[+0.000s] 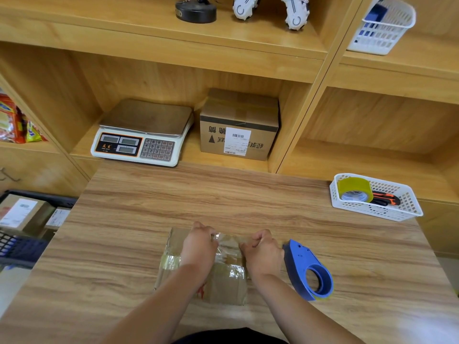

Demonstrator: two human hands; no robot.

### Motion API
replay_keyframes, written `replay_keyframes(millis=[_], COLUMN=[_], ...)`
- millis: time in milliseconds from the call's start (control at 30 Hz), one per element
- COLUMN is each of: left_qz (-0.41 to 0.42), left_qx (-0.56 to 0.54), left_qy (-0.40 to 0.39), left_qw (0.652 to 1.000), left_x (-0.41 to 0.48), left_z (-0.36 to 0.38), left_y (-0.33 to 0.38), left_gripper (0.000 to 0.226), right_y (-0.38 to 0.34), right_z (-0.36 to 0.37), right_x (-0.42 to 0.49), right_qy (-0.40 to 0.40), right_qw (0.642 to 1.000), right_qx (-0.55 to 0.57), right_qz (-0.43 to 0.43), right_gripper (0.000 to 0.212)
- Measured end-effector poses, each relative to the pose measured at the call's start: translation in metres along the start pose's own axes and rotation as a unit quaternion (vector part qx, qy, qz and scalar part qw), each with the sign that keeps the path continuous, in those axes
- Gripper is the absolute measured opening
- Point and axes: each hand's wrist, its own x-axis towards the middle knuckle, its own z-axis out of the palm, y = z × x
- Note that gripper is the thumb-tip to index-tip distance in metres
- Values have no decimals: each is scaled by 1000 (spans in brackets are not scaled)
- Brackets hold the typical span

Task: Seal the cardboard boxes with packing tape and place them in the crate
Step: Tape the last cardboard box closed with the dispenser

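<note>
Taped box [223, 286], barcode label [237, 141] on carton [260, 115]

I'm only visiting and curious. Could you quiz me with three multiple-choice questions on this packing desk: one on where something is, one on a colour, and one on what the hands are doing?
1. The blue tape dispenser lies:
A left of the cardboard box
B on top of it
C on the table, right of it

2. The tape roll in the white basket is:
A red
B yellow-green
C black

3. The left hand and right hand are:
A both on the box, fingers curled
B both off the table
C lifting the dispenser

Answers:
1 C: it lies on the wood just beside the right hand.
2 B: its outer band shows yellow-green.
3 A: both rest on the box top while the dispenser lies untouched.
</note>
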Motion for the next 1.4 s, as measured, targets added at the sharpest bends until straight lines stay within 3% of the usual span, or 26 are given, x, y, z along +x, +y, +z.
replay_keyframes(millis=[767,1000,1100,1200,1267,1333,1400], left_qz=[-15,-9,45,212,298,330,343], left_qx=[10,118,187,241,232,260,304], left_qy=[-9,-23,4,18,-53,-123,-137], left_qw=[1000,993,981,947,924,899,878], left_x=[-3,-6,-9,-13,-15,-20,-24], left_z=[-5,-18,-21,-17,-8,-1,1], left_y=[7,11,3,-6,-13,-21,-27], left_gripper=[25,21,26,32,41,58,69], right_y=[5,9,12,13,13,12,12], right_z=[5,-1,-2,-1,-2,-2,-2], right_x=[2,3,4,5,4,4,3], right_qy=[17,-14,-48,-74,-83,-83,-86], right_qw=[995,996,996,994,994,994,994], right_qx=[-73,-43,-18,4,17,26,31], right_qz=[-71,-82,-78,-75,-67,-62,-63], right_gripper=[25,24,20,18,17,15,15])
